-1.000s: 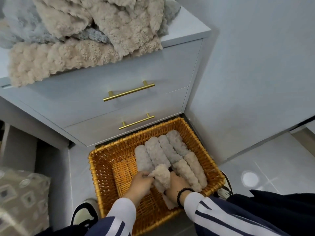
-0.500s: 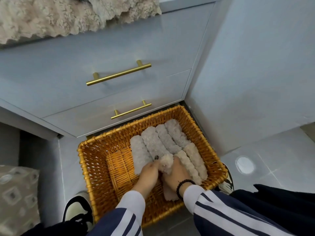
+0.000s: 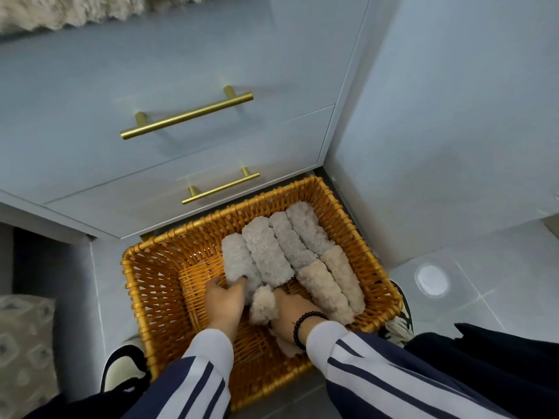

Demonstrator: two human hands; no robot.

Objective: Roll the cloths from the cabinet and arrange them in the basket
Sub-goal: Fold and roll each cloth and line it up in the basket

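Observation:
An orange wicker basket (image 3: 145, 291) stands on the floor against the cabinet. Several rolled cloths lie side by side in it: grey rolls (image 3: 266, 252) at the back and beige rolls (image 3: 329, 285) at the right front. Between my hands is a small beige rolled cloth (image 3: 263, 305), low in the basket. My right hand (image 3: 295, 306) grips it from the right, its fingers hidden under the cloth. My left hand (image 3: 225, 300) curls round the near end of the leftmost grey roll (image 3: 239, 261), beside the beige one.
The grey cabinet (image 3: 151, 71) with two brass handles (image 3: 187, 116) rises right behind the basket. Unrolled fluffy cloths (image 3: 60, 10) hang over its top edge. A wall stands to the right. My shoes (image 3: 127, 367) flank the basket on the tiled floor.
The view has dropped closer to the basket. Both hands have pushed the beige rolled cloth lower and further in, against the grey rolls.

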